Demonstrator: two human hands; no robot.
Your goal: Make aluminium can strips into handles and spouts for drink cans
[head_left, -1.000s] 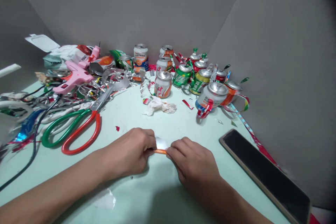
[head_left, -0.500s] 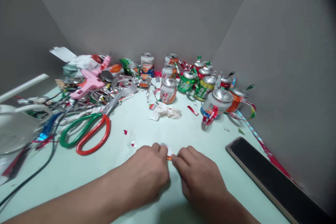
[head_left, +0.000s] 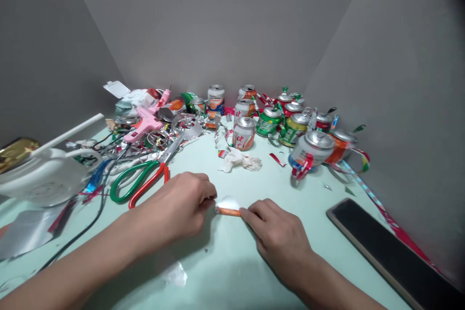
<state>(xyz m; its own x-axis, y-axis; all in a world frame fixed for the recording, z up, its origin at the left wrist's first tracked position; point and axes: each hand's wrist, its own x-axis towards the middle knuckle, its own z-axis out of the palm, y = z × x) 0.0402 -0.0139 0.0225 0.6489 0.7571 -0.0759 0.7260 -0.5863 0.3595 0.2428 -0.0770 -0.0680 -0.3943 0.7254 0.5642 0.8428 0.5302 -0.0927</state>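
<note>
My right hand (head_left: 278, 237) pinches the right end of a small piece of can metal (head_left: 228, 211), its near edge an orange strip and its far side shiny silver. The piece lies low over the table in front of me. Just left of its free end is my left hand (head_left: 189, 201), fingers curled together; whether anything small sits in them is hidden. Beyond the left hand lie scissors (head_left: 145, 181) with one green and one red handle. A crumpled white tissue (head_left: 240, 161) rests on the table ahead of both hands.
Cut cans shaped like little teapots (head_left: 311, 150) stand at the back right. A pink glue gun (head_left: 147, 123) lies among metal scraps at the back left. At left are a white bowl-like container (head_left: 47, 179) and a black cord (head_left: 85, 230). A phone (head_left: 385, 252) lies at right.
My left hand has moved left, away from the piece, baring more of its orange edge. My right hand still holds its end. The view has shifted, so things appear further right.
</note>
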